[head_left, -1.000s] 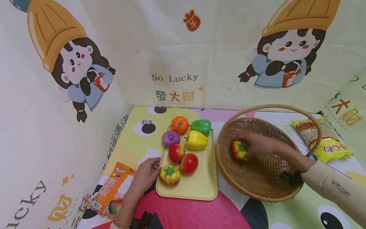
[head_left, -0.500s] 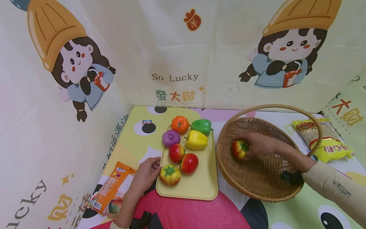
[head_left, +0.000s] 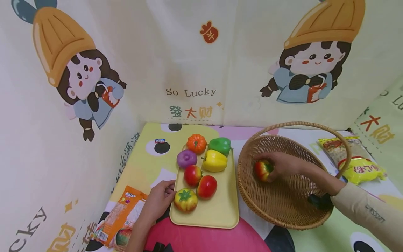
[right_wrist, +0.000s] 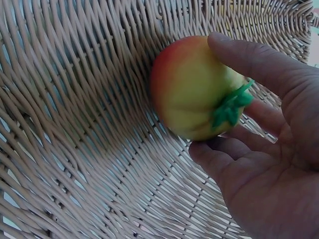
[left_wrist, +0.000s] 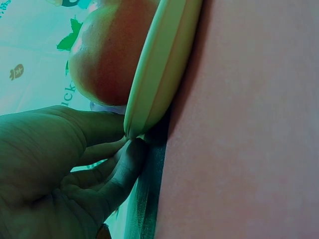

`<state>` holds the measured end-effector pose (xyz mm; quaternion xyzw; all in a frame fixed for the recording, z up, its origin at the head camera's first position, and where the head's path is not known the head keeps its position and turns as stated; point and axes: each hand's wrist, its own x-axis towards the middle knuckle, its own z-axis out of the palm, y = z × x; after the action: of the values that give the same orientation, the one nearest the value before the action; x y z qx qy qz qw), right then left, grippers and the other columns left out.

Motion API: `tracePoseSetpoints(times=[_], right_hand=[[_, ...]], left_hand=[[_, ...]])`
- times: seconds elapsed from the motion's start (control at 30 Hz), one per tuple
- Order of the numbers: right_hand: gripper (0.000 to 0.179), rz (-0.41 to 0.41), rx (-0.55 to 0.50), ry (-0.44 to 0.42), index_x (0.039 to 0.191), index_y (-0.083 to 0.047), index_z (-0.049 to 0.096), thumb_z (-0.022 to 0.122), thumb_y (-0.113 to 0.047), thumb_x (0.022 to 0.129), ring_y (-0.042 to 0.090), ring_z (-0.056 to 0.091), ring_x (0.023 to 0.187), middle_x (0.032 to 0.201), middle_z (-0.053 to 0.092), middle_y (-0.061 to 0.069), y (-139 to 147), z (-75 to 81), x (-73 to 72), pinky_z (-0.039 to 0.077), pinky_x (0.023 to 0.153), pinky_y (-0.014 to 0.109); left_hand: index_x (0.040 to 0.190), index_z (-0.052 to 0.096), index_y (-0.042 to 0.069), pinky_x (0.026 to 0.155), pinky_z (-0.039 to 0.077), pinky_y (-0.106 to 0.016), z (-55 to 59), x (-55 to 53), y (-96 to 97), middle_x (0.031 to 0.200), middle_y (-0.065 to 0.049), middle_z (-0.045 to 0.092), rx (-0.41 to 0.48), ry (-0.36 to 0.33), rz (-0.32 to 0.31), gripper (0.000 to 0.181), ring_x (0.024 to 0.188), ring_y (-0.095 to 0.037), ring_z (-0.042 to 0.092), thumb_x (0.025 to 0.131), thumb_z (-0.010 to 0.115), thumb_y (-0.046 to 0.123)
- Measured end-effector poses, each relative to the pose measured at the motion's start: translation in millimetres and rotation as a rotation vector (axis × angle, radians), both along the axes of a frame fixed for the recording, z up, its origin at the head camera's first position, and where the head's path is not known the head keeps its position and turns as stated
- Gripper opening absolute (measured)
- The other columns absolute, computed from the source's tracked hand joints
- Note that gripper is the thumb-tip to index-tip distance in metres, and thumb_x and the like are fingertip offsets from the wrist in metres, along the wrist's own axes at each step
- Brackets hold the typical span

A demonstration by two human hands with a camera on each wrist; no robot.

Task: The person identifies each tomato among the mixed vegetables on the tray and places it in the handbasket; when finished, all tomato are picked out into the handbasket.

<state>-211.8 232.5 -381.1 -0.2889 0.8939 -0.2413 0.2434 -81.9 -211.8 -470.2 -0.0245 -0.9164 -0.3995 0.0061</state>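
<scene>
Inside the brown wicker basket, my right hand holds a red-and-yellow toy tomato with a green leafy top. Thumb and fingers go around its sides, and it lies against the woven wall in the right wrist view. My left hand pinches the left rim of the pale yellow tray, thumb above and fingers below. Close by that hand, a yellow toy tomato sits on the tray. Two red toy fruits lie behind it, the nearer a plain red one.
Farther back on the tray are a purple onion, an orange pumpkin, a yellow pepper and a green pepper. An orange packet lies left, a yellow food bag right. The basket's handle arches over its back.
The head view has tilted up a little, so everything sits lower. The tomato in my right hand has turned slightly, its leafy top now more hidden. My left hand stays at the tray rim.
</scene>
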Motion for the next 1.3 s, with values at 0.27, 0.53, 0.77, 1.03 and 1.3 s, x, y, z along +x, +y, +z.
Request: tracePoseSetpoints(times=[0.27,0.53,0.77,1.03,1.3], right_hand=[[0.078,-0.032,-0.002,-0.011,0.142,-0.015,0.054,0.087,-0.013,0.072,0.029,0.052,0.103,0.123,0.057,0.008,-1,0.5,2.8,0.051,0.079,0.039],[0.079,-0.033,-0.009,-0.031,0.142,-0.014,0.054,0.088,-0.016,0.07,0.029,0.052,0.105,0.126,0.057,0.009,-2,-0.2,3.5,0.053,0.079,0.04],[0.078,-0.026,-0.007,-0.016,0.142,-0.013,0.054,0.088,-0.017,0.071,0.027,0.053,0.103,0.126,0.057,0.009,-1,-0.2,1.4,0.052,0.079,0.038],[0.069,-0.056,0.01,0.096,0.141,-0.012,0.054,0.081,-0.031,0.081,0.033,0.055,0.117,0.136,0.056,0.013,-2,17.1,10.7,0.048,0.092,0.054],[0.061,-0.119,-0.039,0.242,0.141,-0.016,0.056,0.078,-0.031,0.086,0.032,0.054,0.121,0.133,0.059,0.008,-10,65.2,50.8,0.046,0.094,0.058]], left_hand=[[0.125,0.064,-0.001,0.076,0.055,-0.03,0.1,2.4,-0.2,0.098,-0.002,0.062,0.011,-0.001,-0.003,0.037,0.084,-0.012,0.059,0.089,0.071,0.003],[0.125,0.064,0.0,0.076,0.054,-0.03,-1.8,6.5,-0.6,0.098,-0.001,0.062,0.006,-0.009,0.005,0.037,0.084,-0.011,0.058,0.089,0.071,0.004],[0.124,0.064,0.001,0.076,0.055,-0.03,-2.8,5.5,-0.2,0.098,-0.002,0.062,0.015,-0.007,0.008,0.037,0.084,-0.011,0.058,0.088,0.072,0.003],[0.124,0.064,0.001,0.076,0.054,-0.03,-4.0,5.7,-0.8,0.098,-0.001,0.062,-0.001,-0.008,0.011,0.037,0.084,-0.011,0.058,0.088,0.072,0.003],[0.124,0.064,0.0,0.076,0.054,-0.03,-2.3,5.5,-0.8,0.098,-0.001,0.061,-0.008,-0.005,0.01,0.037,0.084,-0.011,0.058,0.088,0.072,0.003]])
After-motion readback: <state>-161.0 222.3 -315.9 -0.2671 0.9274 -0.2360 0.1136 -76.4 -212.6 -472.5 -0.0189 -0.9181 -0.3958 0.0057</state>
